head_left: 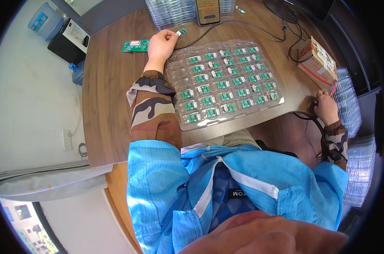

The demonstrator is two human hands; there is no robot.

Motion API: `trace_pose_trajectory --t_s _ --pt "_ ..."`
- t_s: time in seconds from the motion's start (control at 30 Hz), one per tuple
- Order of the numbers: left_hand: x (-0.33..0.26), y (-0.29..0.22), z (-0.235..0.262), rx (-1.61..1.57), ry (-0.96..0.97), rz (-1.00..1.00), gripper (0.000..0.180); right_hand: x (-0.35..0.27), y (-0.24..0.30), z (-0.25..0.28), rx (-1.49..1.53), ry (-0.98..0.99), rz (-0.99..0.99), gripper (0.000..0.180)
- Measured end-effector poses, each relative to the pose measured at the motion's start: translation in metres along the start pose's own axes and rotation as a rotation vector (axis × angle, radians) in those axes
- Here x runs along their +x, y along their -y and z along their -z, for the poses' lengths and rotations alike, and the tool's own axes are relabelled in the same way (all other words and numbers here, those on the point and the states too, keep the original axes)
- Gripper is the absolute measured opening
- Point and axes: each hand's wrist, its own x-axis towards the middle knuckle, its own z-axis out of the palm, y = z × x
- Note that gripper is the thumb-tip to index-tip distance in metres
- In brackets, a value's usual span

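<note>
Tray (181, 76), about thirty-two green modules (223, 84)

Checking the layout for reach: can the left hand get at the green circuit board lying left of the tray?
Probably yes. The left hand, pinching a small green module, sits right beside the green circuit board, with bare table between.

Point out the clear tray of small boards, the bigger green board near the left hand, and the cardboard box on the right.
Clear tray (187, 125): head view, bare front-left rim.
Bigger green board (134, 45): head view, its middle.
Cardboard box (317, 63): head view, its side.
</note>
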Motion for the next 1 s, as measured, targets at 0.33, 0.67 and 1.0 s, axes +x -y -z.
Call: trace_pose_trajectory --t_s 0.33,0.67,1.0 --pt "-0.003 0.002 0.003 0.004 -0.034 -0.014 0.020 0.091 0.163 0.158 0.658 -0.340 0.815 0.011" --pt "-0.004 0.003 0.000 -0.055 -0.086 0.020 0.020 0.188 0.308 0.149 1.054 -0.069 0.760 0.023" --pt "0.005 0.009 -0.003 0.014 -0.087 0.017 0.019 0.188 0.312 0.156 0.769 -0.529 0.641 0.015"
